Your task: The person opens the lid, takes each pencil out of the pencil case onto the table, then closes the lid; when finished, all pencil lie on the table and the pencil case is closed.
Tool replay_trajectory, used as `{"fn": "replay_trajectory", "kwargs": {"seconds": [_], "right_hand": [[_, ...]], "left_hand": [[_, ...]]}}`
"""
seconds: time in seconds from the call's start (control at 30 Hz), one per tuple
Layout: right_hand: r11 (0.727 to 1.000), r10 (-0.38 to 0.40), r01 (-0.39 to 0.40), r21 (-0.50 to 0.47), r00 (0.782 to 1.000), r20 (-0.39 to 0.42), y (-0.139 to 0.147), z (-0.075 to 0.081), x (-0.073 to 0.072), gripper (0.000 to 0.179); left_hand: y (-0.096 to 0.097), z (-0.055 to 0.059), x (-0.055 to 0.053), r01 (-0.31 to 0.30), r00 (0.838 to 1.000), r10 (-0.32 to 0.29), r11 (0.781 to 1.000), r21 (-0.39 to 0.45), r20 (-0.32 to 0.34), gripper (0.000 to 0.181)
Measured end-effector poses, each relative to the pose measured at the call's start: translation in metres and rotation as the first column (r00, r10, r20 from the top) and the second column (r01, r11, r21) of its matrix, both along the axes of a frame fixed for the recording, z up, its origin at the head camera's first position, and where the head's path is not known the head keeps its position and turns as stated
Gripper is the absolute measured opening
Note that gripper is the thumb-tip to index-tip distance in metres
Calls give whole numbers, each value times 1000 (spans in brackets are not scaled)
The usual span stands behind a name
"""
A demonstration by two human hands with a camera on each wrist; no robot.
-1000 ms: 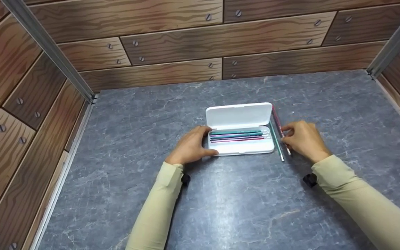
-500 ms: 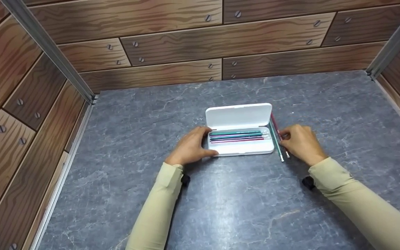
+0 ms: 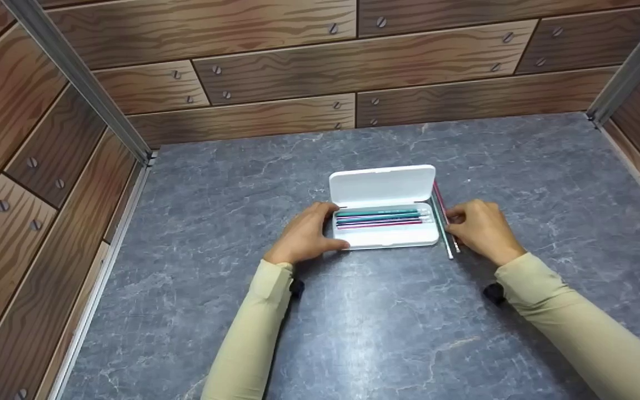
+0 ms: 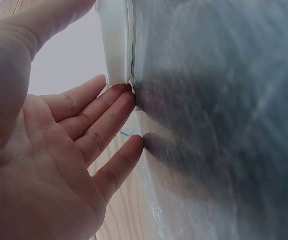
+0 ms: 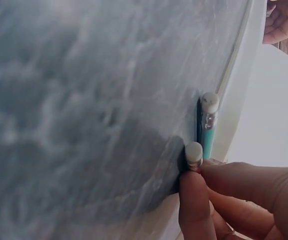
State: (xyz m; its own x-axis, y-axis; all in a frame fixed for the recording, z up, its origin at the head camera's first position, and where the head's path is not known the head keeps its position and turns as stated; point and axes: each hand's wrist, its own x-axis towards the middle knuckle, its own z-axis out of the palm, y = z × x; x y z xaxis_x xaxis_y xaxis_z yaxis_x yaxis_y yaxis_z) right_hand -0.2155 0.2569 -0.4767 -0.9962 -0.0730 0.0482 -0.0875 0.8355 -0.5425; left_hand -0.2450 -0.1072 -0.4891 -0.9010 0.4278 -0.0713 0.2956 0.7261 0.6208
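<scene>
An open white pencil case [image 3: 385,238] lies on the grey table with its lid raised, several teal, dark and red pencils [image 3: 378,218] in a row inside. My left hand [image 3: 306,233] holds its left end, thumb at the front corner, fingertips at the back corner. In the left wrist view, fingers [image 4: 106,112] meet the case's end wall [image 4: 116,45]. My right hand [image 3: 484,230] pinches a red pencil [image 3: 439,194] between thumb and index finger, its white eraser [image 5: 194,151] toward me. Beside it a green pencil [image 3: 443,236] lies along the case's right end.
Wood-patterned panels [image 3: 275,83] stand at the back and both sides, with metal corner posts [image 3: 84,83]. The marbled grey tabletop [image 3: 353,333] stretches around the case and forearms.
My right hand has shifted slightly left and toward me, bringing the red pencil closer alongside the green one. The left hand and the case have stayed in place.
</scene>
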Motion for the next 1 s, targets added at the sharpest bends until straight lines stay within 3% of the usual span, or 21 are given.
{"fn": "replay_trajectory", "kwargs": {"seconds": [0.33, 0.43, 0.53, 0.63, 0.73, 0.83, 1.0], "right_hand": [[1000, 3, -3, -4, 1000, 20, 1, 3, -2, 28], [999, -5, 3, -33, 999, -41, 1, 9, -3, 25], [991, 4, -23, -134, 991, -137, -5, 14, -7, 22], [956, 79, -133, -263, 975, -209, -16, 15, -15, 23], [912, 191, -260, -316, 954, -232, -27, 11, -24, 25], [896, 285, -341, -285, 933, -219, -34, 4, -32, 24], [893, 383, -405, -198, 913, -143, -38, -3, -42, 23]], "left_hand": [[0, -2, -1, -6, 1000, 6, 1000, 7, -3, 81], [0, -1, -1, -5, 1000, 5, 1000, 4, -2, 81], [0, 1, -2, -4, 1000, 4, 1000, 0, -2, 82], [-1, 2, -3, -8, 1000, 8, 1000, -2, -5, 83], [-2, 2, -3, -15, 1000, 15, 1000, -4, -3, 82], [-1, 0, -2, -16, 1000, 16, 1000, -2, 3, 82], [1, 1, -1, -13, 1000, 13, 1000, 7, 7, 82]]}}
